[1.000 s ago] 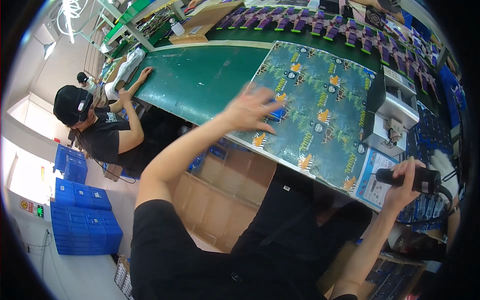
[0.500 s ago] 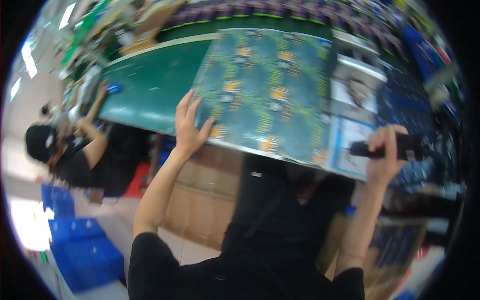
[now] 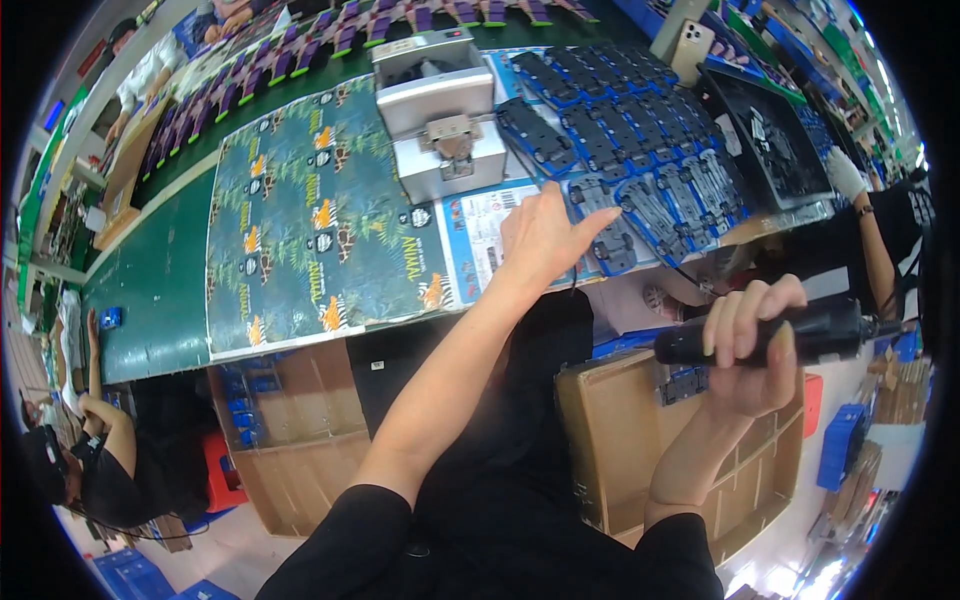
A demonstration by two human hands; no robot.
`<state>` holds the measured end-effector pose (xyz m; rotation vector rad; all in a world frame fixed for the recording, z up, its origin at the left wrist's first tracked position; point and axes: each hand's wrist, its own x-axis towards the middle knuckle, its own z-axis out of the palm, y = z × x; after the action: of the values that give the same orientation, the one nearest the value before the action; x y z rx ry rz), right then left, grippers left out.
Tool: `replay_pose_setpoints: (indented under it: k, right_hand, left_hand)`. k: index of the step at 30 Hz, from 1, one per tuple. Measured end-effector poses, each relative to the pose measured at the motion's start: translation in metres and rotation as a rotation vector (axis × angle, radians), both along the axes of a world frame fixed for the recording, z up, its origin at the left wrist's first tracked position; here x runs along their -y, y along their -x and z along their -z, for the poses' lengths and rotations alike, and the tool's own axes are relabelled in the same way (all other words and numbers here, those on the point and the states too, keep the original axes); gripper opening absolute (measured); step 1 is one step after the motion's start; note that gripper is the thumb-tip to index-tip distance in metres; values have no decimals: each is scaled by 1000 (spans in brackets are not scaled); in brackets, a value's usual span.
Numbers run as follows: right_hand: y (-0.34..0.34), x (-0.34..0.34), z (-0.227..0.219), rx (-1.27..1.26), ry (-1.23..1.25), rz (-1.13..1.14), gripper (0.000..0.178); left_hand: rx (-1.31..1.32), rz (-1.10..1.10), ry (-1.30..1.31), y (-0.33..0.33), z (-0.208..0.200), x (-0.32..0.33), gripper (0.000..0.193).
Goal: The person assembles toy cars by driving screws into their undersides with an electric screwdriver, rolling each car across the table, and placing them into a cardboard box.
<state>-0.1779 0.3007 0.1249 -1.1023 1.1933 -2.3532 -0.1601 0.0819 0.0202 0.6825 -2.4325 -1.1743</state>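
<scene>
My right hand is wrapped round a black electric screwdriver, held off the table's front edge at the right. My left hand is open, thumb and fingers spread, above the near row of black-and-blue toy car chassis. Its thumb overlaps the closest chassis; whether they touch I cannot tell. Several chassis lie in rows, undersides up. Left of that hand stands a silver metal box with a small tan block on its front step.
An animal-patterned sheet covers the green table. Purple-and-green parts line the back. A black tray stands right, near a co-worker's gloved hand. Cardboard boxes sit below the edge. Another person works at far left.
My view has swung to the right. My left hand has moved from the patterned sheet's left edge over to the chassis; my right hand still grips the screwdriver.
</scene>
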Motion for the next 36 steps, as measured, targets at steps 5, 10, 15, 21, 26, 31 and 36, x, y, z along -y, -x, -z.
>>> replay_pose_setpoints:
  k: [5,10,15,21,26,31,36]
  right_hand:
    - [2,0,8,52,-23,20,25]
    - [3,7,10,80,4,-17,25]
    - [-1,14,8,1,-56,1,24]
    - [-15,76,5,52,61,-84,18]
    - [-35,130,0,10,38,-186,17]
    - [-45,167,-7,-57,85,-191,14]
    - [-28,224,-12,-67,197,13,9]
  left_hand:
    - [-61,-29,37,15,3,-13,59]
    - [-427,93,-668,-3,15,-21,48]
    - [-541,30,-1293,-84,-7,18,32]
    - [-531,34,-1241,-143,-1,44,32]
    - [-460,-8,-1095,-168,7,67,29]
    - [-525,-16,-1003,-178,18,81,19]
    - [-556,-14,-1097,-178,20,94,20]
